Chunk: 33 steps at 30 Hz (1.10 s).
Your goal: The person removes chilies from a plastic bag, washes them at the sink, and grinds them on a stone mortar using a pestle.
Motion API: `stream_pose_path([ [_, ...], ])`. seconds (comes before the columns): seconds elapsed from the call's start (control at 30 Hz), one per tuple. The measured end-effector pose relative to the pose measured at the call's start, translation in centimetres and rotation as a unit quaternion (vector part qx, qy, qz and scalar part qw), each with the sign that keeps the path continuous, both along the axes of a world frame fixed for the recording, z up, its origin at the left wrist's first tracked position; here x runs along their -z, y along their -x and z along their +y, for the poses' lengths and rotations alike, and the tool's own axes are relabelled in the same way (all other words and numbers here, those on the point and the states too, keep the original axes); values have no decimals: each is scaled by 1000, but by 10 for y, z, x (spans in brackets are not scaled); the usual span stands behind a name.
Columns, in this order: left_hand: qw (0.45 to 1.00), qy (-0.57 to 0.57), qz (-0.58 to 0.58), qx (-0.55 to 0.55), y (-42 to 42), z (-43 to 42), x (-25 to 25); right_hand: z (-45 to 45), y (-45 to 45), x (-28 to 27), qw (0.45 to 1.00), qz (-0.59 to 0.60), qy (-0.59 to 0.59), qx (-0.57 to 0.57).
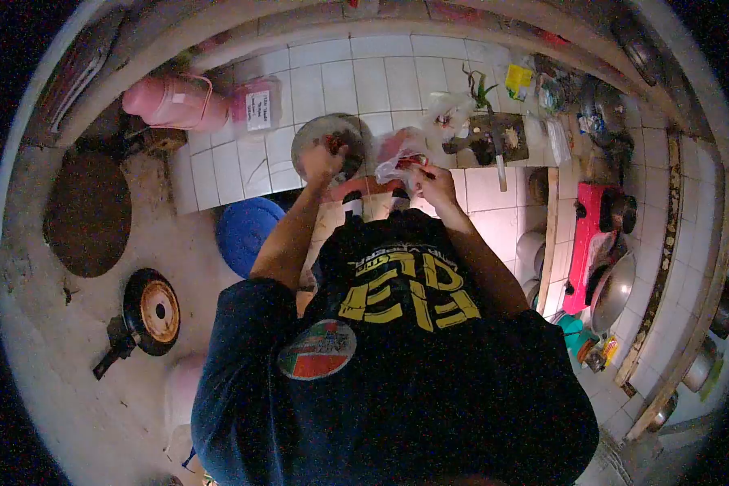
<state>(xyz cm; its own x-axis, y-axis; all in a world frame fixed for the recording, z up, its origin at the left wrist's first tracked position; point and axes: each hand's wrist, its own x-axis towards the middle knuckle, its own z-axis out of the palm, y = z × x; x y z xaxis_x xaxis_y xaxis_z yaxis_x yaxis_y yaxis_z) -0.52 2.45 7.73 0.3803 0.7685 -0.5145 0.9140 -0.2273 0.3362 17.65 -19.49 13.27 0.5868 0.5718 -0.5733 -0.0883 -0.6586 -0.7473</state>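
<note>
In the head view, one round bowl (306,139) sits on a white-tiled counter (377,89). The left hand (324,162) reaches into it, among dark reddish pieces; whether its fingers close on any, I cannot tell. The right hand (435,188), apart from the left, pinches one thin, crinkled plastic bag (393,168) just right of the bowl, red inside. Farther right of the bowl lie one dark rectangular board (514,139) and one long-bladed knife (499,154), its handle jutting over the counter edge. Left of the bowl stand one pink plastic box (249,105) and one glossy pink flask (174,101).
</note>
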Motion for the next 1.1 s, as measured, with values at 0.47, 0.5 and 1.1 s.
stream_pose_path([
  [0.47,903,127,-409,18,-53,-75,7,6,-80,46,949,-276,-100,112],
  [0.5,773,372,-461,-226,-57,-73,12,7,-96,49,950,-274,-103,109],
  [1.1,785,273,-530,-167,-67,-68,-19,45,-154,65,982,-139,-74,-105],
])
